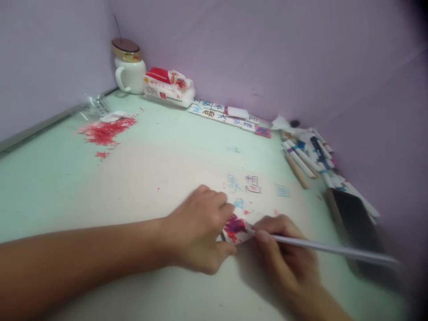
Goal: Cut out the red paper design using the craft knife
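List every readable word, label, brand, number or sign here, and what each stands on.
"想", on the table
"象", on the table
"画", on the table
"金", on a front tile
"顾", on the next tile
"雅", on another tile
"阳", on a rear tile
Too blurred or small: other tiles, one blue table mark, print on the packet and plastic bag.
Painted tile: nothing readable.

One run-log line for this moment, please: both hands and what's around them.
left hand: holds painted piece | right hand: holds slim tool, tip at piece | around: red shavings, markers, phone
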The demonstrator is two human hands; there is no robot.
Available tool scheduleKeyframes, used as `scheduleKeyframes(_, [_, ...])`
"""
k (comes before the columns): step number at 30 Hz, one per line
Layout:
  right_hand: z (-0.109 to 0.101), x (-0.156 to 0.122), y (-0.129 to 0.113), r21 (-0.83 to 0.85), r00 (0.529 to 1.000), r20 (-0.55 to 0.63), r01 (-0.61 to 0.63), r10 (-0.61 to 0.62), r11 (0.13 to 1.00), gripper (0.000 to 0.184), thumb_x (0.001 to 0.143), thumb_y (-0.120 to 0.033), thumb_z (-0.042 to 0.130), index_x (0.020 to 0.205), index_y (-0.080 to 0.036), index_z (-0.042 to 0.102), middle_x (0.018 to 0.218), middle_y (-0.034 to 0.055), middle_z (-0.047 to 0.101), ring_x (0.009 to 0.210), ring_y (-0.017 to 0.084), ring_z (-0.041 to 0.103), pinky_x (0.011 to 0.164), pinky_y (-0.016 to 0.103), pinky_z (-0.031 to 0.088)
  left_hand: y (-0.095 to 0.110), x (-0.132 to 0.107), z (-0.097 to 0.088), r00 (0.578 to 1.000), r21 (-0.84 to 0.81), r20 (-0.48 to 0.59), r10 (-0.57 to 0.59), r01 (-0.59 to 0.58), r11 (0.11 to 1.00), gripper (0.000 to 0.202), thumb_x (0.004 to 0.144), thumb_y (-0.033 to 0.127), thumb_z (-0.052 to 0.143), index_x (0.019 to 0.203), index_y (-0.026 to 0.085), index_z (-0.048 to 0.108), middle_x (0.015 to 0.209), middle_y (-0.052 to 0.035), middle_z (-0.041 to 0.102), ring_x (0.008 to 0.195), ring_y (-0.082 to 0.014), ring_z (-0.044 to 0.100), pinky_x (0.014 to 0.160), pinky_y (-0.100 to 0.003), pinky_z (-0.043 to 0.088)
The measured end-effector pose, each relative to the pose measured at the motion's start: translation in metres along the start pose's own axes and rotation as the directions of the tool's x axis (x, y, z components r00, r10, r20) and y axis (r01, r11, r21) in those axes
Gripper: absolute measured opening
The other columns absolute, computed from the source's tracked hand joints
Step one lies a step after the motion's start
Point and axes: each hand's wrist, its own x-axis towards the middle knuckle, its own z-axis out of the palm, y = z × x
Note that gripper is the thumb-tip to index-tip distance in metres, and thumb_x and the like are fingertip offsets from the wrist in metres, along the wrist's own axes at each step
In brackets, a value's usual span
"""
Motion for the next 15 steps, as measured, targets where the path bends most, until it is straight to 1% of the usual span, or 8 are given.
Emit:
scheduleKeyframes(2, [0.0009, 0.0004, -0.0001, -0.011, 1.0, 0.004, 0.012, -0.012, 1.0, 0.013, 0.091, -0.014, 0.049, 0.082, -0.022, 0.053, 0.063, -0.0044, 0.051, 0.05, 0.008, 0.044, 0.045, 0.02, 0.034, -0.0002, -0.0004, 0.0002, 1.0, 0.001, -0.002, 0.0, 0.0, 1.0, 0.036, 0.07, 0.037, 0.072, 0.092, 0.01, 0.064, 0.077, -0.006, 0.054, 0.071, -0.021, 0.051, 0.074, -0.037, 0.038])
scheduleKeyframes(5, [0.0043, 0.0006, -0.0025, -0.017, 0.999, -0.044, -0.012, 0.012, 1.0, 0.014, 0.091, -0.015, 0.05, 0.08, -0.022, 0.052, 0.061, -0.0053, 0.05, 0.048, 0.008, 0.042, 0.044, 0.02, 0.031, -0.0006, 0.0, 0.0009, 1.0, 0.002, -0.002, 0.0, 0.0, 1.0, 0.035, 0.07, 0.037, 0.072, 0.09, 0.01, 0.064, 0.077, -0.0059, 0.054, 0.071, -0.0209, 0.05, 0.075, -0.037, 0.038])
scheduleKeyframes(8, [0.0071, 0.0011, -0.0042, -0.011, 0.997, -0.074, -0.021, 0.02, 1.0, 0.014, 0.092, -0.016, 0.049, 0.08, -0.022, 0.051, 0.061, -0.0054, 0.05, 0.048, 0.008, 0.042, 0.045, 0.021, 0.032, -0.0007, 0.0008, 0.0013, 1.0, 0.008, -0.007, 0.005, -0.005, 1.0, 0.032, 0.071, 0.036, 0.071, 0.087, 0.01, 0.063, 0.076, -0.0054, 0.054, 0.071, -0.0206, 0.05, 0.074, -0.037, 0.037])
scheduleKeyframes(15, [0.0045, 0.0031, -0.0007, -0.068, 0.998, -0.004, 0.066, -0.066, 0.996, 0.013, 0.09, -0.011, 0.049, 0.083, -0.022, 0.049, 0.062, -0.0051, 0.053, 0.048, 0.007, 0.045, 0.044, 0.019, 0.035, -0.0004, -0.0001, 0.0014, 1.0, 0.02, -0.011, 0.009, -0.008, 1.0, 0.029, 0.07, 0.036, 0.07, 0.083, 0.011, 0.062, 0.076, -0.0045, 0.053, 0.07, -0.0198, 0.049, 0.073, -0.036, 0.037])
